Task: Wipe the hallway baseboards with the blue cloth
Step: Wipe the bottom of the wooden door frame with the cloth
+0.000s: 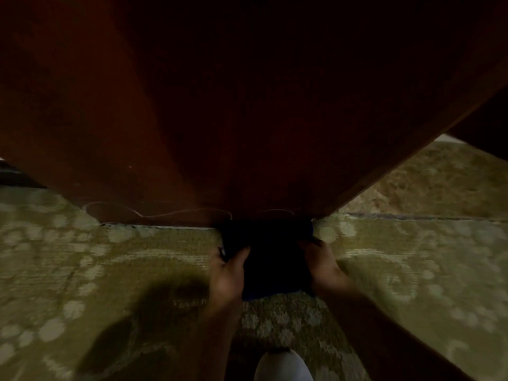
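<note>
Blue cloth [270,259] is hanging stretched betw. both hands, its top edge touching the base of the dark red-brown wall [192,119] at the outer corner. Patterned carpet [110,270] is lying open to L and R. Left hand [228,273] and right hand [320,264] are each pinching a side edge, forearms converging fwd; a light shoe [283,365] is showing below.

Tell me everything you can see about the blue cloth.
The blue cloth looks very dark in the dim light, soft fabric. It is stretched between the left hand and the right hand, each gripping a side. Its top edge meets the foot of the dark wooden panel; its lower edge hangs over the patterned carpet.
</note>
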{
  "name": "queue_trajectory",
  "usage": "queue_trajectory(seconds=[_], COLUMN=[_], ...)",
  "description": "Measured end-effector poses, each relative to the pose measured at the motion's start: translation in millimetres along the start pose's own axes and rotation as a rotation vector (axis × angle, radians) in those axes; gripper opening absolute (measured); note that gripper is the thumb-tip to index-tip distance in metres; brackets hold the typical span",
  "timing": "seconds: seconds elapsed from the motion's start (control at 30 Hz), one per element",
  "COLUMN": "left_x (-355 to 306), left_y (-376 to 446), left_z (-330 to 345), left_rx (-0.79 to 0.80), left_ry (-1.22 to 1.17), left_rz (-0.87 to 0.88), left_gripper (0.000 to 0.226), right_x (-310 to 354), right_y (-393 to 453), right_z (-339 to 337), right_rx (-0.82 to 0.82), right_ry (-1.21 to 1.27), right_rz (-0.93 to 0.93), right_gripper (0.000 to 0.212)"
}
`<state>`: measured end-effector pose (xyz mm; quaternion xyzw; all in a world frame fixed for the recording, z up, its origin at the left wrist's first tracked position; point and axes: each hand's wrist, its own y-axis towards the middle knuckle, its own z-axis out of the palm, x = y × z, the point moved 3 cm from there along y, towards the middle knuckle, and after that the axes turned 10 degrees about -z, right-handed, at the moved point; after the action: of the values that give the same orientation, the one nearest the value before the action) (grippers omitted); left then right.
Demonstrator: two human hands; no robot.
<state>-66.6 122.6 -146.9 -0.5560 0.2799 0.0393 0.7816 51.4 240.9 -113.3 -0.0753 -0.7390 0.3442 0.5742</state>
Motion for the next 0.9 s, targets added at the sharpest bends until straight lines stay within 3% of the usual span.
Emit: queue_trajectory(seconds=[0.17,0.27,0.33,0.4,0.53,0.67,0.73,0.9], left_x=[-21,-31,-35,-32,-19,-26,-35,-21], left_y=[-18,-51,-62,-49,-16,-29,-43,-14], left_z=[9,30,34,32,22,25,28,22], left_rx=[0.139,0.283,0.292,0.197,-0.046,0.089,0.185,0.081], left_ry=[-0.209,-0.376,-0.396,-0.327,-0.283,-0.367,-0.355,-0.309], left_rz=[-0.019,0.042,0.125,0.15,-0.046,0.089,0.191,-0.042], left_gripper=[0.037,0.048,0.048,0.037,0.012,0.036,0.033,0.031], right_x=[28,61,64,48,18,36,49,30], right_y=[-13,-41,-49,-39,-12,-25,-35,-16], right_z=[2,5,6,11,27,23,16,26], right_rx=[-0.04,-0.004,-0.023,-0.043,-0.093,-0.089,-0.062,-0.137], right_ry=[0.179,0.35,0.407,0.388,0.358,0.42,0.496,0.353], right_rz=[-0.128,-0.361,-0.444,-0.337,-0.064,-0.152,-0.225,-0.04], right_gripper=[0.03,0.029,0.031,0.036,0.034,0.028,0.029,0.034])
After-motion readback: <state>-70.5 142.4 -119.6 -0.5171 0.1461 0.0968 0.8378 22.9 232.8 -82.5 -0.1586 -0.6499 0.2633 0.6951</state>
